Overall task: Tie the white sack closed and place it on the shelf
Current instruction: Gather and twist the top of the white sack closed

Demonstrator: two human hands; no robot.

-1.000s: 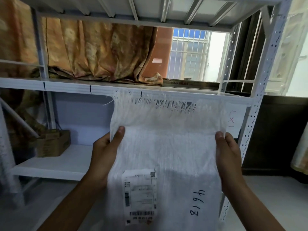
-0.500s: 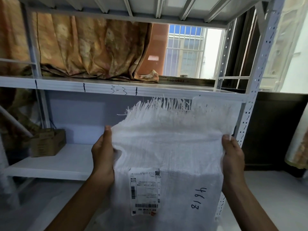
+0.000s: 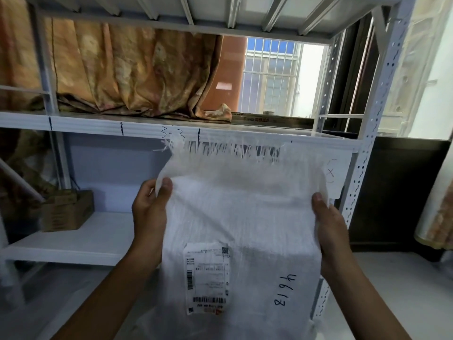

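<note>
A white woven sack [image 3: 245, 204] hangs upright in front of me, its frayed open top level with the middle board of a white metal shelf [image 3: 98, 125]. A shipping label [image 3: 208, 276] and a handwritten number are on its front. My left hand [image 3: 149, 212] pinches the sack's upper left edge between thumb and fingers. My right hand [image 3: 331, 227] grips the upper right edge. The sack's bottom runs out of view below.
A brown cardboard box [image 3: 66, 209] stands on the lower shelf board [image 3: 81, 244] at the left. An orange patterned curtain [image 3: 127, 72] drapes onto the middle board. A barred window [image 3: 269, 77] is behind. The shelf's perforated post [image 3: 365, 143] rises right of the sack.
The sack's frayed top dropped lower and then rose back up to the shelf board. My left hand shifted its grip to a pinch on the upper left corner.
</note>
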